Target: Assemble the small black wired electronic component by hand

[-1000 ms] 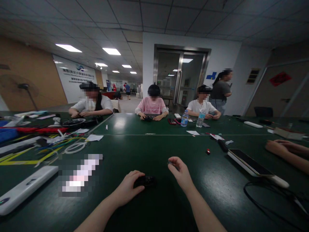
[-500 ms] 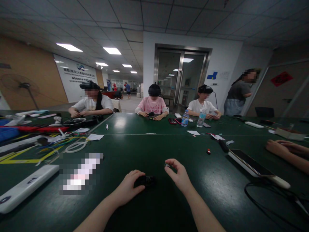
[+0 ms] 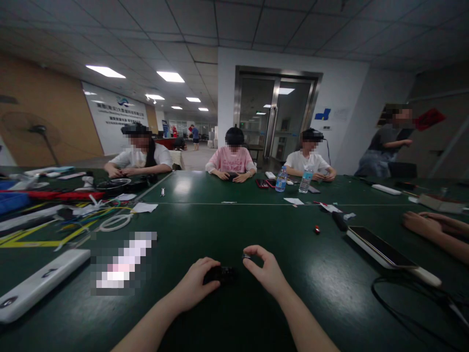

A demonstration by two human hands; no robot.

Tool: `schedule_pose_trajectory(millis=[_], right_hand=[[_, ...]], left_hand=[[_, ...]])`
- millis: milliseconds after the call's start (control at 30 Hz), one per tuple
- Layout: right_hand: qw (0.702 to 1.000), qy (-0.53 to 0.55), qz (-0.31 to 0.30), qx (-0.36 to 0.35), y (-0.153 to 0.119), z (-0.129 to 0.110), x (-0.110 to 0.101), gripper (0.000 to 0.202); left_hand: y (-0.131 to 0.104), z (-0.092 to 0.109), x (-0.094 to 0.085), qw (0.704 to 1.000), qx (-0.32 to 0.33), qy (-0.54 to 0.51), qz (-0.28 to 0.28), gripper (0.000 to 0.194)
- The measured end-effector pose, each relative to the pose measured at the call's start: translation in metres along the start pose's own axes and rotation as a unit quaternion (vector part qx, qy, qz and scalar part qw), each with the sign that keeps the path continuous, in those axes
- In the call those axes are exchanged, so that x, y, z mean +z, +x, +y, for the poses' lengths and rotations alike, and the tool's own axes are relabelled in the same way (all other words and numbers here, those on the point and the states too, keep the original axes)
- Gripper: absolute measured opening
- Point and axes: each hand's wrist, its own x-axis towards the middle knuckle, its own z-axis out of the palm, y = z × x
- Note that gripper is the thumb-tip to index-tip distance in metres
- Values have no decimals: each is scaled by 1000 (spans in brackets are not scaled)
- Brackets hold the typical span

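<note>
My left hand (image 3: 194, 288) is closed around the near end of a small black object (image 3: 227, 274), low over the dark green table (image 3: 278, 220). Its kind is hard to make out against the dark surface. To the right of it, my right hand (image 3: 264, 270) pinches a tiny silvery and dark piece (image 3: 246, 256) between thumb and fingertips. That piece is too small to name. It is apart from the black object, just above and to the right of it. A tiny red item (image 3: 317, 230) lies farther right on the table.
A white power strip (image 3: 44, 283) and a blurred-out phone-shaped thing (image 3: 126, 264) lie left. Cables (image 3: 115, 222) and tools crowd the far left. On the right are a black-screened phone (image 3: 381, 247), a black cable (image 3: 395, 313) and another person's hands (image 3: 421, 225). Bottles (image 3: 305, 180) stand ahead.
My right hand has moved left and slightly down with the tiny piece, closer to the black object. My left hand has stayed put. A walking person at the back has moved right.
</note>
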Motion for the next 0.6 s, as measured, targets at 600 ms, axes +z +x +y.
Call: schedule_pose_trajectory(millis=[600], right_hand=[[999, -18, -28, 25, -5, -7, 5, 23]], left_hand=[[-2, 0, -1, 1000, -10, -14, -3, 39]])
